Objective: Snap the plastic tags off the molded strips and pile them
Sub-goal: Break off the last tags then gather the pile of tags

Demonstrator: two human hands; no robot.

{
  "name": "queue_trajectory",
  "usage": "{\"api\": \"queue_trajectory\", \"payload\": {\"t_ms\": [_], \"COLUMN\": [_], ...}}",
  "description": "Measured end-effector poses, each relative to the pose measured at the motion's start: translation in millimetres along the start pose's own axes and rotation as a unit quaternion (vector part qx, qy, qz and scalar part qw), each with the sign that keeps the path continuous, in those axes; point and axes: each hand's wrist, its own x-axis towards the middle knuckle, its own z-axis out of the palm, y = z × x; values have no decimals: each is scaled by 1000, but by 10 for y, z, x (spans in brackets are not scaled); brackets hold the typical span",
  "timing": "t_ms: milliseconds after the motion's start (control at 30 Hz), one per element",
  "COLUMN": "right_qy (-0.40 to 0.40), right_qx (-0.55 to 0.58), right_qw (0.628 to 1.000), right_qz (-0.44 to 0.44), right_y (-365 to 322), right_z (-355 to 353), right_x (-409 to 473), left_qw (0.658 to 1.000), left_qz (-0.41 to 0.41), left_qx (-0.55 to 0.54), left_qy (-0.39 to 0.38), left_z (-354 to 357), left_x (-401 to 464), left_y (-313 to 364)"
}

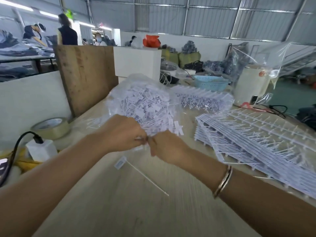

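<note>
My left hand and my right hand meet knuckle to knuckle over the table, fingers curled around a small white plastic piece between them; the image is blurred there and I cannot tell its shape. Just beyond my hands rises a big pile of loose white tags on clear plastic. One single tag with a long thin tail lies on the table below my hands. A stack of molded strips lies to the right.
A second bagged bundle of strips sits behind the pile, with a blue basket further back. A tape roll and a white charger with black cable stand at the left. A wooden board leans behind. People work far left.
</note>
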Motion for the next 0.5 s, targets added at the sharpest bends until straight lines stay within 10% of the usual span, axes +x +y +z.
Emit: {"api": "queue_trajectory", "payload": {"t_ms": [333, 500], "right_qy": [-111, -135], "right_qx": [-79, 189], "right_qw": [989, 972], "right_qz": [-53, 21], "right_y": [-255, 323], "right_z": [496, -95], "right_x": [-576, -950], "left_qw": [985, 999], "left_qz": [-57, 0], "left_qx": [-112, -52], "left_qy": [-118, 1], "left_z": [-99, -149], "left_x": [-80, -120], "left_y": [43, -9]}}
